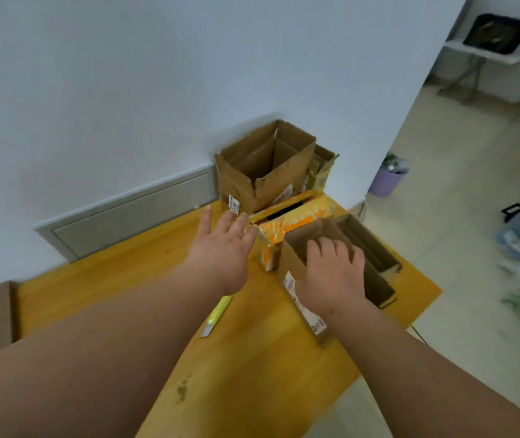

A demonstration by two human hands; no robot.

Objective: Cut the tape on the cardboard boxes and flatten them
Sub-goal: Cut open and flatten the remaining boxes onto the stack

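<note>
The wooden table [252, 374] serves as the reference surface. Three cardboard boxes stand on its far end. The tall open box [262, 172] sits at the far corner of the table, against the white wall [126, 90], flaps up, a label on its near face. In front of it lies the yellow-taped box [293, 221], its top seam gaping. Touching that box, nearer the table's right edge, stands the long open box [347, 263], a shipping label on its near side.

The left hand [224, 245] hovers above the table with fingers spread and straight, holding nothing; its fingertips reach the near edge of the yellow-taped box, and contact cannot be confirmed through the motion blur. The right hand [331, 267] is placed over the long open box, fingers slightly bent across the top edge of its near wall, apparently resting there rather than gripping.

A yellow utility knife [217, 314] lies flat on the table below the left wrist, touched by neither hand.
</note>
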